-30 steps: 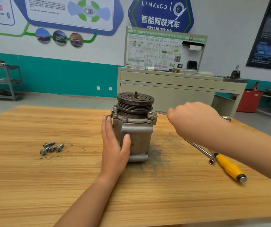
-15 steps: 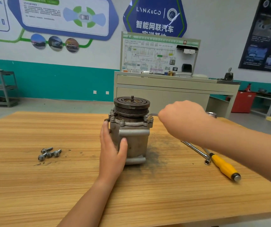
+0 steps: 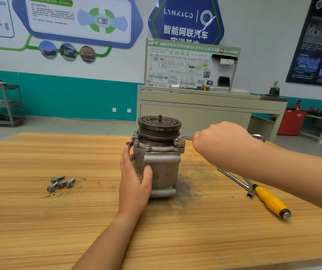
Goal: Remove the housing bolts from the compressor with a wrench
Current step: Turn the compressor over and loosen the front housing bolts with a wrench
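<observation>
steel wrench [image 3: 187, 138] in tight fingers of r hand [image 3: 221, 142]; l hand [image 3: 134, 185] fingers round compressor [image 3: 163, 168]

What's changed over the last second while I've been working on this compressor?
Very little. The right hand, gripping the wrench, edged slightly closer to the compressor. The left hand still holds it; the loose bolts and yellow-handled screwdriver lie where they were.
</observation>
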